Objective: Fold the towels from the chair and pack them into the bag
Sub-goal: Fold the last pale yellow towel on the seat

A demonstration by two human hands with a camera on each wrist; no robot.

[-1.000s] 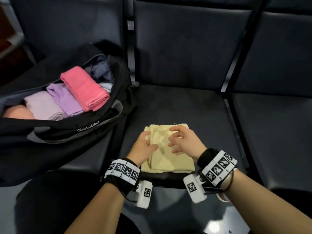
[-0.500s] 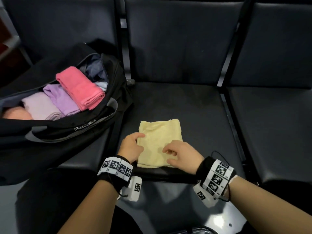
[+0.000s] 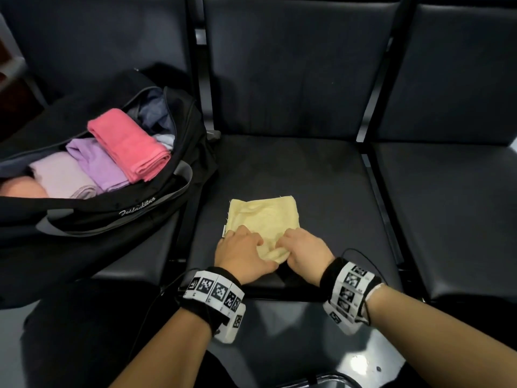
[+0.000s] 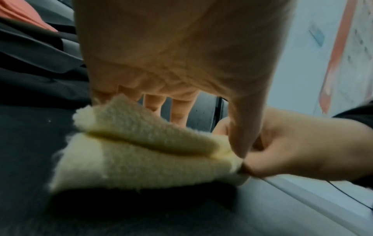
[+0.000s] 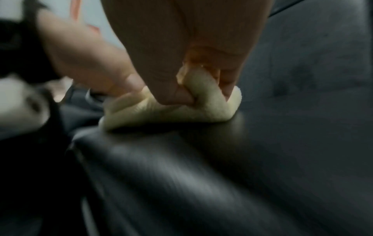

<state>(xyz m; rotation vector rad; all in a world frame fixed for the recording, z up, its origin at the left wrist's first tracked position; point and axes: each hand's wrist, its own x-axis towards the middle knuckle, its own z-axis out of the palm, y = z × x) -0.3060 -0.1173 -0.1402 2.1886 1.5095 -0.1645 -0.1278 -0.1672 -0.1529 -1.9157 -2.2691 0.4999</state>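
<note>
Two hands grip the near edge of a yellow towel (image 3: 264, 217) on the middle chair seat (image 3: 330, 175): left hand (image 3: 240, 254) and right hand (image 3: 306, 252) both pinch cloth, apparently mid-fold. Next, likely, carrying it toward the open bag (image 3: 117, 208) at ten o'clock.

Both hands are gripping the near edge of the yellow towel (image 3: 264, 217) on the chair seat (image 3: 330, 175) — left hand (image 3: 242, 254), right hand (image 3: 306, 249). The bag (image 3: 117, 208) is lying open at ten o'clock.
</note>
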